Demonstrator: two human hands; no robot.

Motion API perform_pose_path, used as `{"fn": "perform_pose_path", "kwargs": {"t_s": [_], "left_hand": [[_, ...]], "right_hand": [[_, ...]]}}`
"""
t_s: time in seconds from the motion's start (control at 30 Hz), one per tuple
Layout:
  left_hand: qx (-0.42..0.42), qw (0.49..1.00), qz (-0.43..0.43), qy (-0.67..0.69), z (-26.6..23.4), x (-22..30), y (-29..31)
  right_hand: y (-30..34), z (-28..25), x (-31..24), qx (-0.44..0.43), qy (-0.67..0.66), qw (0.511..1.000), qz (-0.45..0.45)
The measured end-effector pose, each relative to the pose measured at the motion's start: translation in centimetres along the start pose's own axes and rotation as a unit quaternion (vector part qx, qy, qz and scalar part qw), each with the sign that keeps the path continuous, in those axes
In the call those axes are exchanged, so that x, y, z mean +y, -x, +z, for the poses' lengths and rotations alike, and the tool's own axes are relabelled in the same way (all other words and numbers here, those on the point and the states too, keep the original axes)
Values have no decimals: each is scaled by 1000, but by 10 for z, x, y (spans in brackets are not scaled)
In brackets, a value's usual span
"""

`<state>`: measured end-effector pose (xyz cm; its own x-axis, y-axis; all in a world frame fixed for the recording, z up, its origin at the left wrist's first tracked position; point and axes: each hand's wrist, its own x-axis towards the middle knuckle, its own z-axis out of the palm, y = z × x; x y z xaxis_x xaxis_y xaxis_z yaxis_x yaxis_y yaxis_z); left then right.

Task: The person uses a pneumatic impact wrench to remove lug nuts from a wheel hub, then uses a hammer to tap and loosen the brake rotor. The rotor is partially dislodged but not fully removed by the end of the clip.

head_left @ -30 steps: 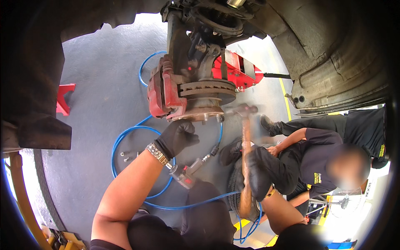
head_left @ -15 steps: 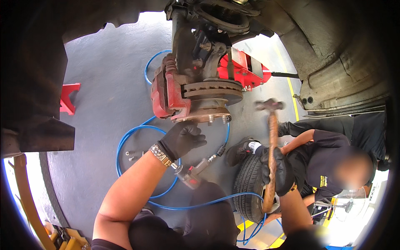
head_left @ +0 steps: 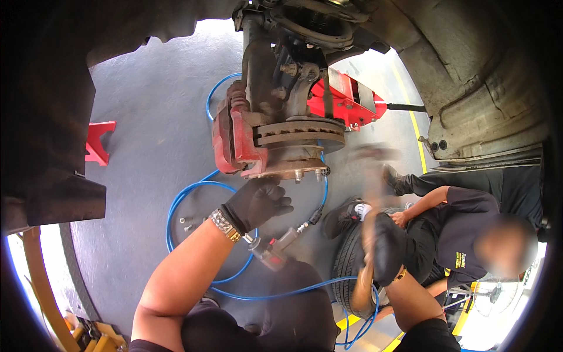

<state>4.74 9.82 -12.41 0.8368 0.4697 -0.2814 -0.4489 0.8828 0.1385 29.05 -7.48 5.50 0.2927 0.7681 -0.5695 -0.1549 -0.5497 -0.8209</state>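
Note:
My right hand (head_left: 388, 246), in a black glove, is closed around the wooden handle of a hammer (head_left: 366, 278). The hammer stands nearly upright in the view, its head (head_left: 375, 152) smeared by motion and apart from the brake disc (head_left: 302, 133). My left hand (head_left: 258, 204), also gloved, is just below the rusty wheel hub (head_left: 287, 170) with its studs. Its fingers are loosely bent and partly apart, with nothing visible in them; whether it touches the hub I cannot tell. A red brake caliper (head_left: 234, 138) is mounted at the disc's left side.
An impact wrench (head_left: 274, 253) on a blue air hose (head_left: 193, 186) is beyond my left wrist. A tyre (head_left: 347, 264) lies beside a seated person (head_left: 463, 229) at right. A red jack (head_left: 346, 100) stands behind the disc, a red stand (head_left: 98, 142) at left.
The hammer and my right hand have shifted left, and the hammer is now blurred. My left hand has barely moved and stays under the hub.

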Motion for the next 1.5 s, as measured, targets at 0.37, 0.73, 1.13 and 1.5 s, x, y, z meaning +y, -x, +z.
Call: {"fn": "perform_pose_path", "kwargs": {"t_s": [0.37, 0.73, 1.13, 1.5], "left_hand": [[-40, 998, -31, 48, -15, 3, -4], [-247, 968, -45, -5, -41, 1, -29], [132, 985, 101, -45, 52, -5, 41], [56, 915, 235, -322, 3, -22, 3]], "right_hand": [[6, 7, -10, -5, 103, 994, -20], [34, -18, 18, 62, -69, 995, 38], [27, 10, -34, 55, 501, 788, -354], [13, 36, -44, 36, 226, 971, -75]]}}
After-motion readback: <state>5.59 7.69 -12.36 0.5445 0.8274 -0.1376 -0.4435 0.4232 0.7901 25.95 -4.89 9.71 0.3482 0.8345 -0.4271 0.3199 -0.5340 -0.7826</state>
